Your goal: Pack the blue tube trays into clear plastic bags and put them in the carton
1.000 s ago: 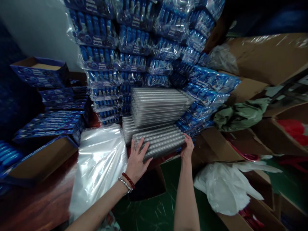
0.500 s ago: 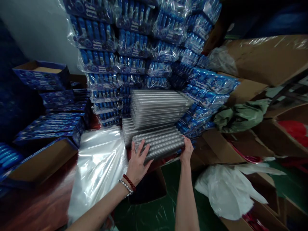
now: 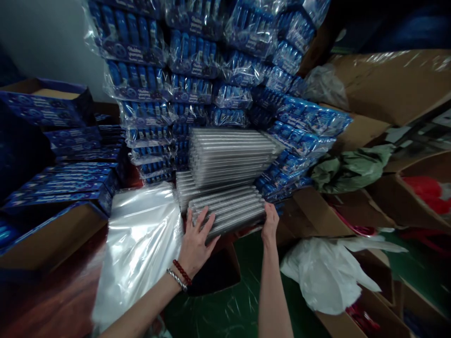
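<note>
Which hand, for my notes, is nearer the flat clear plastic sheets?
Left. The left hand is beside the sheets, on their right; the right hand is farther right.

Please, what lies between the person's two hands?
In the head view, the nearest silvery, oblong bundle of translucent tubes lies between the left hand and the right hand, touching both.

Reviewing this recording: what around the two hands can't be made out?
All in the head view:
Right hand: palm hidden by its own back.
Front tube bundle: underside hidden by its top layers.
Lower rear bundle: mostly covered by upper bundle.
Blue packs: stack's top cut off by upper edge.
</note>
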Demonstrator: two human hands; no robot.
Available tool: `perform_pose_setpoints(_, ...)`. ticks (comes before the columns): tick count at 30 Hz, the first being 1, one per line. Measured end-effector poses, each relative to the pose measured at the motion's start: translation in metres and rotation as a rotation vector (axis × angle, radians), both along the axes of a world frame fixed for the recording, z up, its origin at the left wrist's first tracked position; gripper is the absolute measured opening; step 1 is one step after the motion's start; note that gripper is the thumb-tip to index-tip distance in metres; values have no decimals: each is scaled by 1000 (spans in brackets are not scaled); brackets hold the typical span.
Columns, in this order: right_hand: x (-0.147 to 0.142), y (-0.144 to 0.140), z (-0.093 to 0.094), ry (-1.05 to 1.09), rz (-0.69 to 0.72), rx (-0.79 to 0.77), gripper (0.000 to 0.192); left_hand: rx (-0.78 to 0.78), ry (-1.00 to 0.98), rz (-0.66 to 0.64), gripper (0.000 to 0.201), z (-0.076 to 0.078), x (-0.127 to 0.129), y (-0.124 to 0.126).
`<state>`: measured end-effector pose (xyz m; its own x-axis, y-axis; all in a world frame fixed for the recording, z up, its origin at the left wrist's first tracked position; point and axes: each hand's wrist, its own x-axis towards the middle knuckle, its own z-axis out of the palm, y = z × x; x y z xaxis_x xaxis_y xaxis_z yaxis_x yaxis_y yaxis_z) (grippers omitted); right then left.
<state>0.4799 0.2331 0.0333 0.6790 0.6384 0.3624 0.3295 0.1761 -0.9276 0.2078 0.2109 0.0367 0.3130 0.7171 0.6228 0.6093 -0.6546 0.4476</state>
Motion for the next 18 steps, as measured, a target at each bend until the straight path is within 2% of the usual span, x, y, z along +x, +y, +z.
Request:
perform_pose_setpoints(5,3,0,-12,189,208,56,51,52,7,-85,52,0,-5,7)
perform_pose_setpoints(7,5,4,-15,296,236,83,55,67,9,-92,50,0,-3,10)
perform_pose_setpoints(9,8,10,-18,361,215,112,59,67,2,-76,49,0,2,11)
perform_pose_setpoints(13,17,15,-27,284,75,159,58,32,2,-45,51,-1,11,11)
perform_pose_setpoints(18,36,7,-40,241,-65,76,52,-1,10,-40,52,1,6,9)
